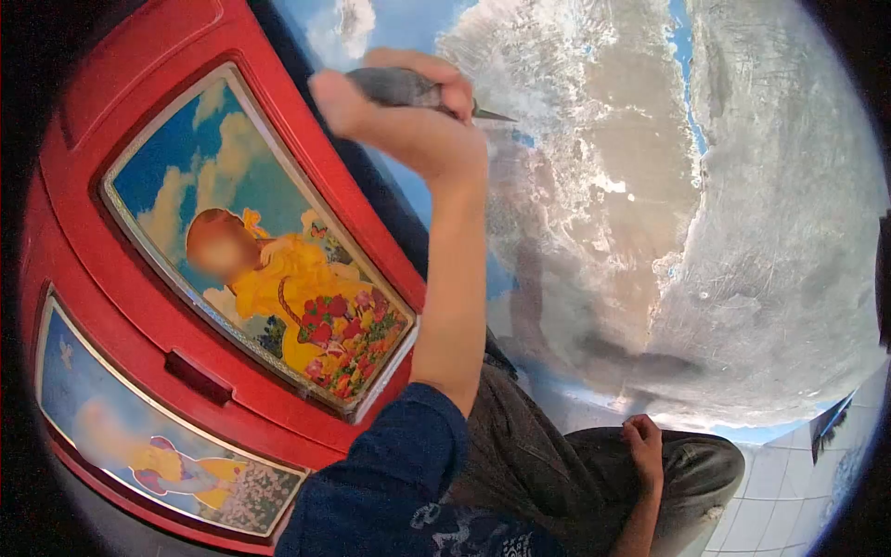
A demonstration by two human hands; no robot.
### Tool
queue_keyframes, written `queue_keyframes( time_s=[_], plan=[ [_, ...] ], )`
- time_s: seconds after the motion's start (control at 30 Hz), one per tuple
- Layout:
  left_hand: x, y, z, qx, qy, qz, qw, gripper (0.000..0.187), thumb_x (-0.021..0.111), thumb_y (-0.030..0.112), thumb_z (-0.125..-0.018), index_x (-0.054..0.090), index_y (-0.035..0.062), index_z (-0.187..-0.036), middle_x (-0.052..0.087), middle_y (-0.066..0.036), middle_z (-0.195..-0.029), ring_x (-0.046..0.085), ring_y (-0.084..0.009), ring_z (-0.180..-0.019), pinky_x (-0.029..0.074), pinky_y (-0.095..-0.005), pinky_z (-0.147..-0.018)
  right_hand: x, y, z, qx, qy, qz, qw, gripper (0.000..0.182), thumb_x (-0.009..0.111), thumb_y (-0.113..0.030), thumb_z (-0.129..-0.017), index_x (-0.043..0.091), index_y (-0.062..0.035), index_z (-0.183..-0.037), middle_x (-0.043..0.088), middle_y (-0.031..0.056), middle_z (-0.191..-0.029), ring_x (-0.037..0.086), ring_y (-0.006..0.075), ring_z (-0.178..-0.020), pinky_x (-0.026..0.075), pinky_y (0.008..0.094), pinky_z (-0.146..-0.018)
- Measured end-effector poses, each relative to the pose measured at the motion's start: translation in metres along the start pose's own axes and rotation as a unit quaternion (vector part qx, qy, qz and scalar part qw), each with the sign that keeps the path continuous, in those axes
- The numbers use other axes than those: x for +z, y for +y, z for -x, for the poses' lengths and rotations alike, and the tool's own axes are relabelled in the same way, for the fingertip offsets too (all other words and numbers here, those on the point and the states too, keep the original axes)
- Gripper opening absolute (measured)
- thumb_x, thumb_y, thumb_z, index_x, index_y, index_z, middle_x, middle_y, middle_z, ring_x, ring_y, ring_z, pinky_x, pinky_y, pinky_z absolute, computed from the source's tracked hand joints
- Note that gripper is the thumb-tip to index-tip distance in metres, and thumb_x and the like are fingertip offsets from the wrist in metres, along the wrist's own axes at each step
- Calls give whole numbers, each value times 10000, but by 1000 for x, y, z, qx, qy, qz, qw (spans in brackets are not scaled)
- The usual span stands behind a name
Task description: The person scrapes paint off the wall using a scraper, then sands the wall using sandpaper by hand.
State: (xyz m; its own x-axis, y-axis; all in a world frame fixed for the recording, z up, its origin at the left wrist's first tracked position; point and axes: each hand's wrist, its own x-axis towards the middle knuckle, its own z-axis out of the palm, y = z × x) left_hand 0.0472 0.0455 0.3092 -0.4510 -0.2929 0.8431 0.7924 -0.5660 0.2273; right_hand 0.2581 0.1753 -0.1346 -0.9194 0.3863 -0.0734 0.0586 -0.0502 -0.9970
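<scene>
My left hand (pixel 408 107) is raised at the upper middle of the view, its fingers wrapped round the thick dark handle of a pointed hand tool (pixel 494 115). The narrow tip sticks out to the right, close over a flaking, patchy grey and white surface (pixel 640 148). Strips of blue paint show along this surface's left edge and in a crack further right. Low at the right, my right hand (pixel 642 444) lies by my bent knee, its fingers curled in with nothing visible in them.
A red cabinet (pixel 278 102) stands along the left, with framed pictures (pixel 278 269) on its front and a small handle (pixel 200 376). My folded legs (pixel 529 446) occupy the lower middle. White tiles (pixel 780 483) show at the bottom right.
</scene>
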Motion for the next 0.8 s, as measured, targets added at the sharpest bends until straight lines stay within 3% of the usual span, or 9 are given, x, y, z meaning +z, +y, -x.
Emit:
queue_keyframes(
  time_s=[0.17, 0.23, 0.3, 0.33, 0.5, 0.57, 0.6, 0.73, 0.8],
  plan=[
    [9, 0, -9, 53, -73, -87, 992, 632, 287, 508, -879, 437, 44, -476, 395, -33, -384, 369, -110, -299, 233, -210, -291, 3, -4, 3, 3, 4, 11, 1000, 93, 559, -105, -810, 552, -13, -803, 525, 9, -662, 474, 84, -621, 394, 239, -583],
    [9, 10, -11, 9, -49, -21, 999, 616, 303, 490, -883, 427, 48, -473, 402, -39, -387, 369, -115, -297, 244, -219, -292, 5, -5, -2, -28, 14, 9, 999, 91, 555, -102, -812, 547, -12, -799, 520, 3, -650, 467, 77, -609, 389, 235, -571],
    [3, -5, -5, -51, 78, -131, 987, 638, 216, 631, -808, 379, 97, -500, 313, -16, -387, 304, -131, -313, 192, -227, -311, 7, -21, 5, -17, -2, -2, 1000, 108, 557, -112, -816, 541, -7, -798, 517, 2, -652, 458, 74, -613, 385, 234, -571],
    [-3, -18, 2, -19, -1, -195, 981, 654, 209, 675, -792, 361, 111, -496, 305, -10, -382, 281, -124, -312, 170, -225, -311, 4, -20, 5, -10, -12, 17, 1000, 115, 556, -117, -819, 540, -5, -804, 522, -1, -658, 453, 71, -615, 386, 233, -577],
    [-3, 15, -5, 3, 3, 2, 1000, 585, 282, 523, -874, 383, 97, -485, 363, -17, -393, 352, -104, -305, 224, -191, -292, 2, -3, 2, -2, -3, 2, 1000, 115, 567, -109, -803, 549, 4, -808, 527, 10, -672, 465, 75, -635, 396, 236, -595],
    [0, 13, -8, -48, 108, -1, 993, 606, 256, 544, -865, 374, 93, -478, 353, -15, -395, 339, -107, -303, 219, -195, -295, 6, 4, 4, -2, -1, 2, 1000, 110, 569, -99, -796, 553, 8, -808, 530, 15, -678, 470, 78, -644, 398, 238, -602],
    [-1, 4, -7, 10, 35, -58, 998, 616, 247, 547, -861, 385, 82, -482, 359, -22, -400, 324, -108, -301, 219, -202, -292, 6, 5, 3, -13, 1, 9, 1000, 83, 557, -90, -811, 547, -9, -802, 517, -2, -661, 465, 70, -613, 388, 224, -573],
    [3, 20, -3, -9, 2, 36, 999, 625, 260, 527, -868, 413, 55, -489, 377, -35, -391, 343, -112, -302, 236, -208, -300, 0, 17, -2, -26, -5, 21, 999, 72, 549, -87, -826, 540, -20, -802, 502, -18, -646, 459, 61, -590, 384, 214, -551],
    [7, 7, -3, -4, 11, -24, 1000, 636, 240, 541, -863, 402, 57, -486, 373, -33, -390, 341, -110, -302, 234, -208, -300, 5, 3, 0, -23, -3, 20, 1000, 75, 552, -88, -823, 540, -19, -798, 497, -20, -643, 453, 59, -587, 376, 211, -547]
  ],
)
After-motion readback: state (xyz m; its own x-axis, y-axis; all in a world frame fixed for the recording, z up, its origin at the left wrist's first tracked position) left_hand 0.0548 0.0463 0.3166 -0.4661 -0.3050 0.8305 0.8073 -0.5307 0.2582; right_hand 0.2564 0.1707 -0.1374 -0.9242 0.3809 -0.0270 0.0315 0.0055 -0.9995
